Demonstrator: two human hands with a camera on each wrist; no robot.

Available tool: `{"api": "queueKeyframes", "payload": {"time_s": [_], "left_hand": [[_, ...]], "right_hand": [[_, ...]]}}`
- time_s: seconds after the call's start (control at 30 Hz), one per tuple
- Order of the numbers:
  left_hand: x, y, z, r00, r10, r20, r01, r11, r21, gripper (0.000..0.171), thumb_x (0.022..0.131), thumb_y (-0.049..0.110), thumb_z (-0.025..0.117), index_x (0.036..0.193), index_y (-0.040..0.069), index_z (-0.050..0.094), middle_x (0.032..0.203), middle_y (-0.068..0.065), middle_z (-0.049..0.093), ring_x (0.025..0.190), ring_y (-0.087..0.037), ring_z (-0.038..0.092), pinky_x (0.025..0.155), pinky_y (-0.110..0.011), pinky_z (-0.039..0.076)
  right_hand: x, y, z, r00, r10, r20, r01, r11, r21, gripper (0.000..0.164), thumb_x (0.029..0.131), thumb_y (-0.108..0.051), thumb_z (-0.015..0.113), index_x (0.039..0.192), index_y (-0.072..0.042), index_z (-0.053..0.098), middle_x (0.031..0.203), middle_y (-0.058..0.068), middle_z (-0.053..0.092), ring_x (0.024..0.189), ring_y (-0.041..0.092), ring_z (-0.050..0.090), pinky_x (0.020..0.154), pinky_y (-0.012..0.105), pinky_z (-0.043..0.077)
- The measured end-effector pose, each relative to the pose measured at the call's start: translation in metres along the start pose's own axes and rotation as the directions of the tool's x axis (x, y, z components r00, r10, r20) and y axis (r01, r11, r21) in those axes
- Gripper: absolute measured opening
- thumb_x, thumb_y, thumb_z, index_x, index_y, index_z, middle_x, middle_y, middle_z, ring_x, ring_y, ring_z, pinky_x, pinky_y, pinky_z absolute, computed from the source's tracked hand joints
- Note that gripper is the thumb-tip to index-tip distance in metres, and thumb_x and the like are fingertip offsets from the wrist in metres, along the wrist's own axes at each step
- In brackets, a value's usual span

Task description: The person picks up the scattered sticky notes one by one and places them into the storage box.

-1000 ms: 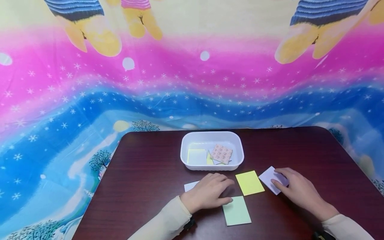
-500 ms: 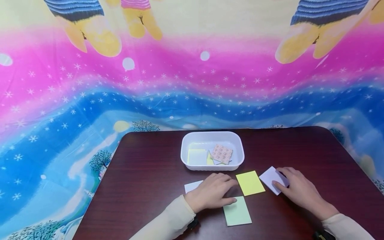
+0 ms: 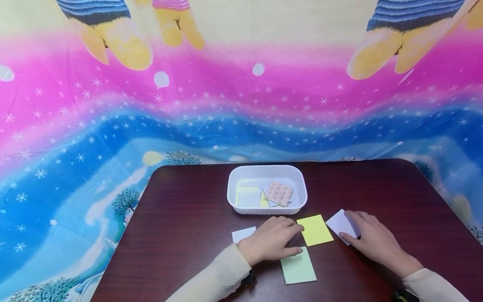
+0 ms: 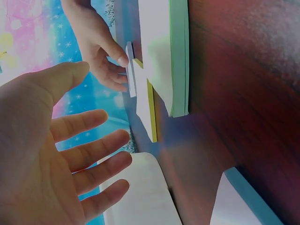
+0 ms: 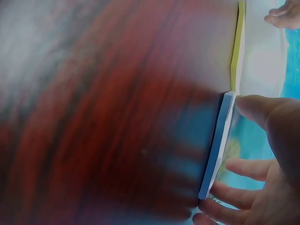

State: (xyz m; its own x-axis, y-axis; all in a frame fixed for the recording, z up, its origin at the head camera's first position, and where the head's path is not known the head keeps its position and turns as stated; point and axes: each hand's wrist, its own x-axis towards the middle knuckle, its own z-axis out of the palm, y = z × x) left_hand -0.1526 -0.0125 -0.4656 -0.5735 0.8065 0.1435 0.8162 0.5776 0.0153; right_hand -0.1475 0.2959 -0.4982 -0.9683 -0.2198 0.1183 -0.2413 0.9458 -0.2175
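My left hand [image 3: 271, 241] hovers palm down with its fingers spread, and it holds nothing. Its thumb tip is over the light green sticky note pad [image 3: 299, 270] and its index finger reaches the near-left edge of the yellow pad [image 3: 316, 233]. A pale pad [image 3: 243, 233] lies partly hidden behind this hand; its side looks blue in the left wrist view. Over the lavender pad [image 3: 339, 220], at the right, is my right hand [image 3: 377, 239]. In the right wrist view its thumb [image 5: 255, 110] is near one corner and the loosely bent fingers are near the opposite end.
A white plastic tray [image 3: 264, 211] stands behind the pads, near the table's back. It contains a pale pad with yellow edges [image 3: 247, 198], a pink patterned square [image 3: 279, 193] and papers under that. A printed cloth [image 3: 241, 105] hangs behind the dark wooden table [image 3: 181, 218].
My left hand has shifted slightly right, bringing the index finger to the yellow pad. My right thumb has moved a little toward the near-left side of the lavender pad. The pads have not visibly moved.
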Motion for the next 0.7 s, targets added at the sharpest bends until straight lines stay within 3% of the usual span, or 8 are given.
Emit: {"api": "queueKeyframes", "payload": {"time_s": [0.3, 0.7], "left_hand": [[0.0034, 0.0022, -0.0004, 1.0, 0.006, 0.007, -0.006, 1.0, 0.002, 0.052, 0.088, 0.056, 0.05, 0.127, 0.022, 0.057, 0.116, 0.007, 0.059, 0.106, -0.009, 0.052, 0.086, -0.023, 0.039], [0.0068, 0.0049, -0.002, 1.0, 0.005, 0.026, -0.005, 1.0, 0.0, 0.052, 0.089, 0.055, 0.049, 0.128, 0.023, 0.056, 0.116, 0.008, 0.058, 0.107, -0.008, 0.051, 0.087, -0.023, 0.039]], "right_hand": [[-0.0021, -0.0047, -0.0001, 1.0, -0.008, 0.002, 0.008, 1.0, -0.008, 0.088, 0.073, -0.068, 0.059, 0.13, -0.001, 0.053, 0.121, 0.026, 0.054, 0.106, 0.041, 0.049, 0.077, 0.059, 0.045], [-0.0008, -0.0064, 0.0019, 0.999, -0.043, -0.021, 0.043, 0.999, 0.01, 0.076, 0.073, -0.051, 0.07, 0.124, 0.002, 0.056, 0.114, 0.026, 0.057, 0.099, 0.04, 0.052, 0.077, 0.055, 0.045]]}}
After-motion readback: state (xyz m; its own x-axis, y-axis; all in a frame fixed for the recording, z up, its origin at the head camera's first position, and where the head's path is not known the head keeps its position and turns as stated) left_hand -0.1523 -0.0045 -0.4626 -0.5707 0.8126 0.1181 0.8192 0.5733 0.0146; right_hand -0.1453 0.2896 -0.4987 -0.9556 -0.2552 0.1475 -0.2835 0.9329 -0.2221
